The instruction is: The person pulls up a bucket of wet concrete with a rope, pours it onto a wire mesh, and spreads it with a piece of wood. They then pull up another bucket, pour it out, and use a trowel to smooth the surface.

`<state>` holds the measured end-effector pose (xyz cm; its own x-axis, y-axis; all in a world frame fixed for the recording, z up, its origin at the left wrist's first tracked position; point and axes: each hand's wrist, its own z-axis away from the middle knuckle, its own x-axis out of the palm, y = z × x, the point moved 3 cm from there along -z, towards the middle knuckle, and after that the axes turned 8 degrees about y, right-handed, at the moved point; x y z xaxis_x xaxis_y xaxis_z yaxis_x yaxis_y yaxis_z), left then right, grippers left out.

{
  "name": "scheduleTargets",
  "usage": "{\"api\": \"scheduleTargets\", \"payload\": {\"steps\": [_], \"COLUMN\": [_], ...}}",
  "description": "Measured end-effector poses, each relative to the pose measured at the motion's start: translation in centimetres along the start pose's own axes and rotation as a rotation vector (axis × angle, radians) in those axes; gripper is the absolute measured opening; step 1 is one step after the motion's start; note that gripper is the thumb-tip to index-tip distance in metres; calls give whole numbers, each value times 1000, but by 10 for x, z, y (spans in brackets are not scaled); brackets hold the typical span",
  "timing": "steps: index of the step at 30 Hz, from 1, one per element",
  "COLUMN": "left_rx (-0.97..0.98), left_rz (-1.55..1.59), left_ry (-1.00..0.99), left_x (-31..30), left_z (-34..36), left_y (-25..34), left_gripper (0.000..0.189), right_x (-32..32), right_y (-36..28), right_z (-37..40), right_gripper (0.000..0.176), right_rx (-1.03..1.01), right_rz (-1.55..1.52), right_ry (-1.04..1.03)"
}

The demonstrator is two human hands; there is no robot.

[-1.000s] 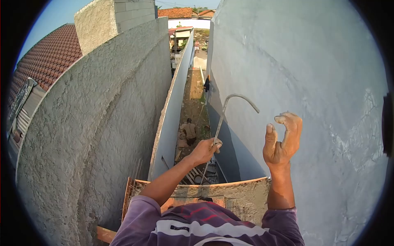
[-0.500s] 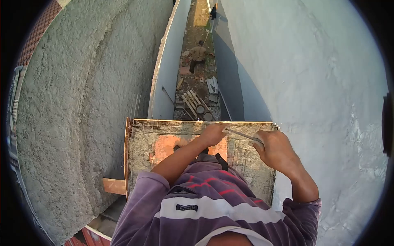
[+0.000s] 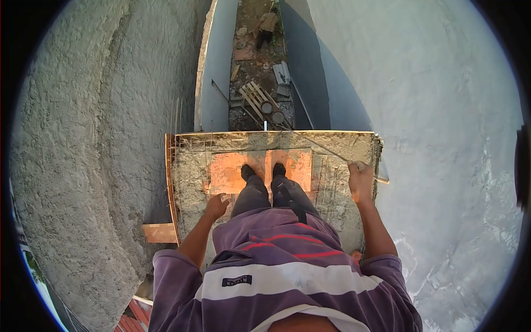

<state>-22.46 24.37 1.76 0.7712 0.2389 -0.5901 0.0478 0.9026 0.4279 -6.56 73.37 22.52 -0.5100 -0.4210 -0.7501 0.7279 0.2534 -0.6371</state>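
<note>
My right hand (image 3: pixel 361 180) is wrapped round a long thin pole (image 3: pixel 323 150) over the right side of the concrete slab. The pole slants up and left to the slab's far edge, and a pale end pokes out to the right of my fist. Down by my left thigh hangs my left hand (image 3: pixel 217 207), empty, its fingers loosely bent and apart. Both my feet stand on an orange board (image 3: pixel 224 167) set into the rough concrete slab (image 3: pixel 191 160), where thin rebar shows.
Beyond the slab's far edge the ground drops into a narrow passage with two buckets (image 3: pixel 277 117), a wooden pallet (image 3: pixel 253 95) and a person (image 3: pixel 267 26). A rough grey wall (image 3: pixel 110 138) rises left, a smooth pale wall (image 3: pixel 437 127) right. A plank (image 3: pixel 159 233) juts from the left edge.
My left hand has let go of the pole and dropped to my left side. My right hand has moved down, still gripping it. The view has tilted down, showing my feet.
</note>
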Motion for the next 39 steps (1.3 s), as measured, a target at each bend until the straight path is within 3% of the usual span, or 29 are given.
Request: {"api": "scheduleTargets", "payload": {"steps": [4,8,12,15,21,27,39], "left_rx": [-52,-57,-2,-105,-138,-159,-225], "left_rz": [89,140,193,95,-111,-104,-74], "left_ry": [31,76,147,167,121,99,102], "left_x": [21,52,98,138,212,211,214], "left_z": [10,-1,-25,-47,-58,-67,-66], "left_y": [-12,-7,-5,3,5,13,4], "left_gripper": [54,54,55,57,67,71,78], "right_x": [42,106,195,269,373,467,622], "right_y": [20,44,83,132,188,240,313], "right_z": [-51,-119,-191,-240,-308,-338,-369], "right_gripper": [32,28,21,18,19,19,19], "right_rx": [14,-201,-157,-217,-177,-198,-498], "right_rz": [-2,132,182,38,189,299,385], "right_ry": [85,127,102,191,153,27,-111]}}
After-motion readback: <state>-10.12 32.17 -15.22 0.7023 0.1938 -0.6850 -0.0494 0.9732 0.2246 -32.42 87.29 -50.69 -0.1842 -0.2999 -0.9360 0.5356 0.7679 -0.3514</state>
